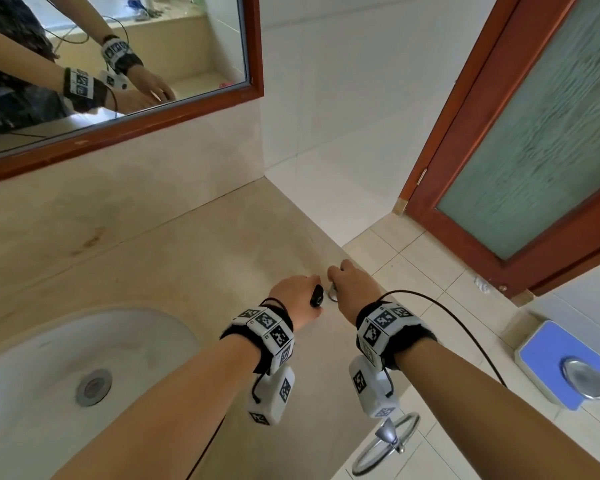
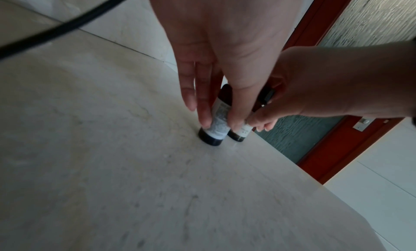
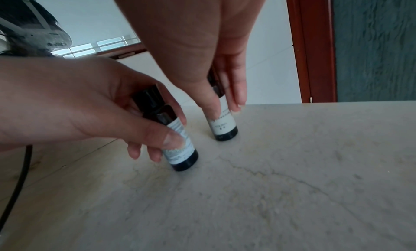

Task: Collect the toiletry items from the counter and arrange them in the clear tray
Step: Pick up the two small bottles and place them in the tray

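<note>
Two small dark bottles with white labels stand side by side near the right edge of the beige marble counter (image 1: 194, 258). My left hand (image 1: 303, 289) comes down from above and pinches the left bottle (image 2: 216, 129) between thumb and fingers; the right wrist view shows this bottle (image 3: 181, 152) slightly tilted. My right hand (image 3: 225, 109) grips the right bottle (image 3: 223, 128) the same way, thumb in front and fingers behind. In the head view only the dark caps (image 1: 316, 295) show between the hands. No clear tray is in view.
A white sink basin (image 1: 42, 382) with a metal drain (image 1: 93, 387) lies to the left. The counter ends just right of the bottles, above a tiled floor with a blue scale (image 1: 548, 351). A towel ring (image 1: 385, 441) hangs below the edge. A mirror (image 1: 187, 36) is behind, a door (image 1: 534, 133) to the right.
</note>
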Demonstrator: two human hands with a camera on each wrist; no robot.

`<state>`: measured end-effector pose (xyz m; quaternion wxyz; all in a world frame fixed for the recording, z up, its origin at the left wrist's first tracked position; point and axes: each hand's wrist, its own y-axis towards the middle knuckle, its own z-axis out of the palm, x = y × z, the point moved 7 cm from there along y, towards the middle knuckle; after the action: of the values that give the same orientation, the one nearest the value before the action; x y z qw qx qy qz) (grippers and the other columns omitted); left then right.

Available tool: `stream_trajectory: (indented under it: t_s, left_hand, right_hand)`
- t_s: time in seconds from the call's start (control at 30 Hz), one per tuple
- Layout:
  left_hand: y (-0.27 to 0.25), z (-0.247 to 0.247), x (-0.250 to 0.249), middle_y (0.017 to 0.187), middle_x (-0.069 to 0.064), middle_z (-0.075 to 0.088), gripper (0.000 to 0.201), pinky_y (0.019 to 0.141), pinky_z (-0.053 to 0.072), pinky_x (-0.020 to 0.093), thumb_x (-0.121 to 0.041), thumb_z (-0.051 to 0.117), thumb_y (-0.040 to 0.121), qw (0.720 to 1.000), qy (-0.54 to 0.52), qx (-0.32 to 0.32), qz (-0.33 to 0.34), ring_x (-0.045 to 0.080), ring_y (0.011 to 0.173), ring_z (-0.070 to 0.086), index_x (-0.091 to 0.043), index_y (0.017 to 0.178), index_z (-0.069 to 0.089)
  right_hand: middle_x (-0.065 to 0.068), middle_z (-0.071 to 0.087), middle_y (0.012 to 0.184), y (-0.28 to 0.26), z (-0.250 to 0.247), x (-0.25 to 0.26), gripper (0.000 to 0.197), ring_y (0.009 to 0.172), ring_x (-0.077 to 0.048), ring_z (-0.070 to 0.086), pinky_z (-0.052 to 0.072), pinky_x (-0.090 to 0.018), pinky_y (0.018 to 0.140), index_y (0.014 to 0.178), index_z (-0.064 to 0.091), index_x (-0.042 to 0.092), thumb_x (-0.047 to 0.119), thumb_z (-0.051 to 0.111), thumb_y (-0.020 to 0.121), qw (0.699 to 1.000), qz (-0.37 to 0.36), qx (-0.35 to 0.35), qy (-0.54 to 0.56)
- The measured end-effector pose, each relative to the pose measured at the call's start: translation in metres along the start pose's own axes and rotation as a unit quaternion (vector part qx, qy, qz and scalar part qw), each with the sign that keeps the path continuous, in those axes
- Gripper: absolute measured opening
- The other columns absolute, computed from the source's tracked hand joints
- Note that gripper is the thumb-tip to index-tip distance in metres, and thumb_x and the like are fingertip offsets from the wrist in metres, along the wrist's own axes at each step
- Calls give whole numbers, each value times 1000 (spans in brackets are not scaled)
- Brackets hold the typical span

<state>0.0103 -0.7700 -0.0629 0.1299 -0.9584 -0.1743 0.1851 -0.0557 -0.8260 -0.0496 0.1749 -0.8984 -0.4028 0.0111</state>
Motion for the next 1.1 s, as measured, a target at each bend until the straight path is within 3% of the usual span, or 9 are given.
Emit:
stream_trajectory:
  t_s: [0.1, 0.17, 0.33, 0.5, 0.67, 0.9, 1.1]
  left_hand:
    - [-3, -6, 11, 111, 9, 65, 26, 85, 52, 37, -25, 56, 89, 1000, -10, -15, -13, 30, 102, 61, -11, 111, 54]
    - [-8, -13, 22, 111, 10, 64, 27, 85, 50, 37, -25, 56, 88, 999, -10, -28, -25, 30, 103, 61, -11, 111, 54]
    - [-32, -31, 58, 110, 9, 65, 27, 84, 50, 36, -23, 59, 86, 996, -28, -58, -67, 31, 103, 61, -13, 111, 55]
    - [-78, -45, 104, 105, 9, 66, 27, 82, 51, 36, -22, 58, 84, 988, -36, -87, -124, 31, 98, 62, -13, 109, 55]
    - [-141, -55, 153, 105, 10, 66, 27, 81, 50, 36, -22, 57, 85, 974, -56, -123, -182, 31, 98, 61, -12, 110, 53]
    - [-268, -55, 240, 106, 11, 66, 32, 80, 52, 38, -23, 62, 83, 928, -116, -173, -310, 32, 95, 62, -13, 111, 50]
    - [-386, -40, 293, 108, 13, 66, 40, 80, 51, 38, -21, 64, 81, 863, -165, -238, -415, 34, 96, 62, -12, 117, 47]
  right_hand:
    - [-15, 45, 123, 0, -4, 2, 33, 90, -31, 54, 36, -29, 69, 120, 46, 6, -5, 47, 89, 1000, 2, -3, 6]
    - [-16, 45, 121, -1, -6, 7, 29, 79, -26, 45, 37, -30, 67, 118, 46, 6, -2, 48, 90, 1000, 2, -12, 7]
    - [-16, 43, 122, -4, -16, 39, 23, 72, -28, 46, 38, -30, 63, 112, 48, 5, 4, 52, 89, 999, -19, -31, 15]
    - [-17, 45, 122, -16, -22, 100, 25, 83, -35, 58, 41, -31, 65, 112, 52, 1, 12, 55, 90, 996, -85, -33, 5]
    - [-16, 48, 123, -31, -19, 179, 29, 98, -36, 61, 48, -36, 76, 117, 51, 0, 18, 51, 94, 986, -162, -25, -23]
    - [-14, 46, 128, -66, -1, 317, 34, 104, -35, 60, 48, -36, 80, 124, 47, 2, 24, 46, 98, 951, -299, -12, -73]
    - [-9, 50, 124, -117, 30, 426, 39, 102, -30, 61, 42, -33, 69, 123, 45, 7, 36, 44, 98, 896, -424, -22, -130]
